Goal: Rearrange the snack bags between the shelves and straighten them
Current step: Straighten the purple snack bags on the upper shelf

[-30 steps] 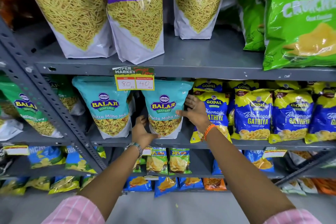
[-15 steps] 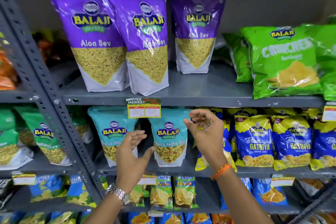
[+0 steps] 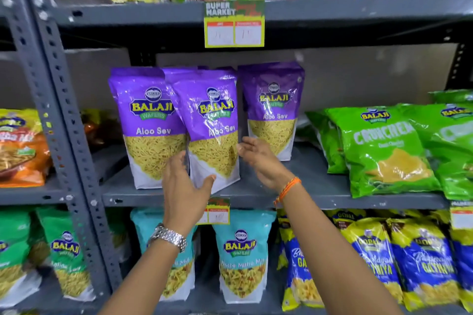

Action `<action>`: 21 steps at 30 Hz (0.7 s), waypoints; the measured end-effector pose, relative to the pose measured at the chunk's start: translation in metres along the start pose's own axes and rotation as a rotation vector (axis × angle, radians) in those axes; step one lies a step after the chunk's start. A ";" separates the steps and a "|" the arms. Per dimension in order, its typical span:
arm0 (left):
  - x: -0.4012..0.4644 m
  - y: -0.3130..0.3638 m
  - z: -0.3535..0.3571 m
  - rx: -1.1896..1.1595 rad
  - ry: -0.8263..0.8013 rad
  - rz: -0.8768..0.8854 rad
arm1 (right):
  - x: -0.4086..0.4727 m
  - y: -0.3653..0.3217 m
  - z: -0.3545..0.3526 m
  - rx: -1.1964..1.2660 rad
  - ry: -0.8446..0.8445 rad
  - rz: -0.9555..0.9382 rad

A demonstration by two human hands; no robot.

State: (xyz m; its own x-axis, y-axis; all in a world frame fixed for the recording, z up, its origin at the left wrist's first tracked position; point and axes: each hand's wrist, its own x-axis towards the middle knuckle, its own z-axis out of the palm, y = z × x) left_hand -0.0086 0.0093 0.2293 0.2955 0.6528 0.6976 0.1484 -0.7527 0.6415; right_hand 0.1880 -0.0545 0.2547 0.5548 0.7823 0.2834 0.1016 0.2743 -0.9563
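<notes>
Standing tilted on the middle shelf [image 3: 294, 193], middle purple bag [image 3: 210, 120] overlapping left bag [image 3: 146, 125], third bag [image 3: 272, 110] behind right, left hand [image 3: 184, 186] and right hand [image 3: 261, 158] flanking its base, fingers spread, contact unclear.

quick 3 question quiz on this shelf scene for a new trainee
1. True or false: the middle Aloo Sev bag stands straight.
2. Which hand wears the watch? A) left B) right
3. What colour are the Crunchex bags on the same shelf?

Key
1. False: it tilts and overlaps the left Aloo Sev bag.
2. A: the left hand; the right hand has an orange band.
3. Green.
</notes>
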 end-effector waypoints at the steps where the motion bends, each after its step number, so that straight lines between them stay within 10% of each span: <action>1: 0.001 0.001 0.004 0.020 -0.002 -0.009 | 0.006 0.002 -0.001 0.014 -0.047 0.025; 6: 0.004 0.008 0.016 0.052 0.018 -0.093 | 0.011 0.004 0.002 0.048 -0.186 0.048; 21: 0.041 0.027 0.089 -0.144 -0.329 -0.092 | -0.043 -0.027 -0.084 -0.057 0.304 -0.168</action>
State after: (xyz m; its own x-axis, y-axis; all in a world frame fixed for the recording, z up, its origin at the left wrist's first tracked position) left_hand 0.0918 0.0080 0.2465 0.5780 0.6370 0.5101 0.0612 -0.6571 0.7513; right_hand 0.2304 -0.1422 0.2622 0.7463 0.5238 0.4108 0.2537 0.3467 -0.9030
